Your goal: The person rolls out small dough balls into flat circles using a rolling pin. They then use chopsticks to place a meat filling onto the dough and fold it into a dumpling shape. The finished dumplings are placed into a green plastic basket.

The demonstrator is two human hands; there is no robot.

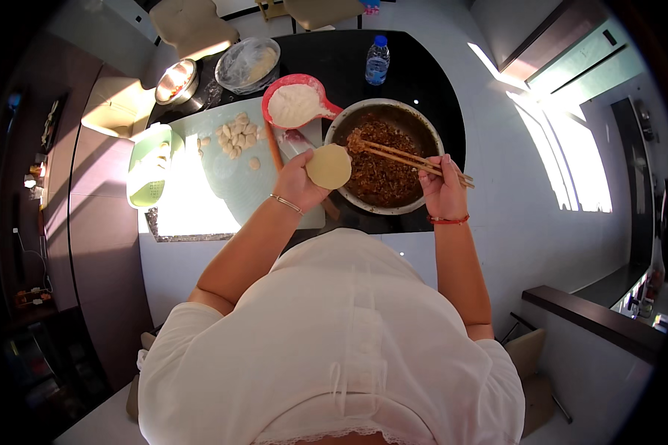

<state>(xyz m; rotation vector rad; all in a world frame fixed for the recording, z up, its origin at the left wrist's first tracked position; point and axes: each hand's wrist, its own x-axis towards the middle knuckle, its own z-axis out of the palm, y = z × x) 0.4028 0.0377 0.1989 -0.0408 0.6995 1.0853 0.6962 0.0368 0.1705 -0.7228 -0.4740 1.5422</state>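
A flat round dough wrapper point(329, 167) lies in my left hand point(303, 181), just left of a metal bowl point(434, 125) of dark chopped filling point(387, 172). My right hand point(444, 189), at the bowl's right edge, holds wooden chopsticks point(409, 159); a clump of filling point(357, 142) is at their tips, over the bowl. A rolling pin point(273, 146) lies on the pale mat point(206, 183), partly hidden by my left hand. Several small dough pieces point(238, 135) rest on the mat. White flour point(295, 104) fills a red handled scoop point(329, 108) behind the rolling pin.
A blue-capped water bottle point(377, 61) stands at the back of the black table point(323, 50). A plastic-covered bowl point(247, 65) and a steel bowl point(176, 82) are at the back left. A green basket point(150, 167) sits at the left edge. Chairs point(192, 25) surround the table.
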